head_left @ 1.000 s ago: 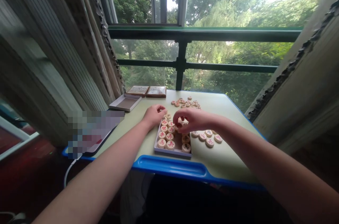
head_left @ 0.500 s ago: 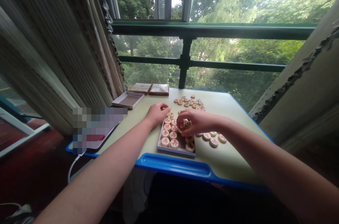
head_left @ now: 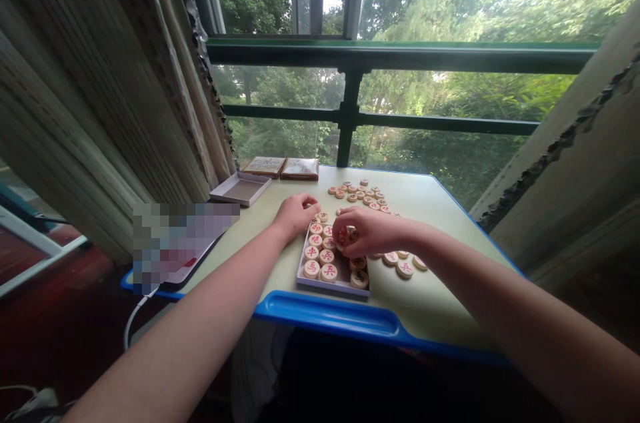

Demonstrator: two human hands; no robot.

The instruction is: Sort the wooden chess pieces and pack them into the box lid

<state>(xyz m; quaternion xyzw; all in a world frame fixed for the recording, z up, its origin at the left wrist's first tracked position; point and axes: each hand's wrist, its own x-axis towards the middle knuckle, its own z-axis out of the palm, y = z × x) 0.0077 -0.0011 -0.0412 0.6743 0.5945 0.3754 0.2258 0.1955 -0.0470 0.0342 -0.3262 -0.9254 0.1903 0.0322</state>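
A shallow grey box (head_left: 334,286) on the table holds round wooden Chinese chess pieces, flat with their characters up. Red-marked pieces (head_left: 329,272) form two columns at its left, and dark-marked pieces (head_left: 359,278) line its right side. My left hand (head_left: 297,216) lies at the far left corner of the box, its curled fingers against the edge. Over the middle of the box, my right hand (head_left: 367,231) pinches a red-marked Chinese chess piece (head_left: 343,236) between thumb and fingers, partly hidden by them. Whether that piece touches the box floor I cannot tell.
Loose pieces (head_left: 367,195) lie scattered beyond the box, and others (head_left: 405,268) to its right. An open box lid (head_left: 242,189) and two flat packages (head_left: 300,169) stand at the back left. A tablet-like device (head_left: 193,256) with a white cable lies left.
My right hand and its piece have shifted very slightly, staying over the middle of the box. My left hand stays at the far left corner.
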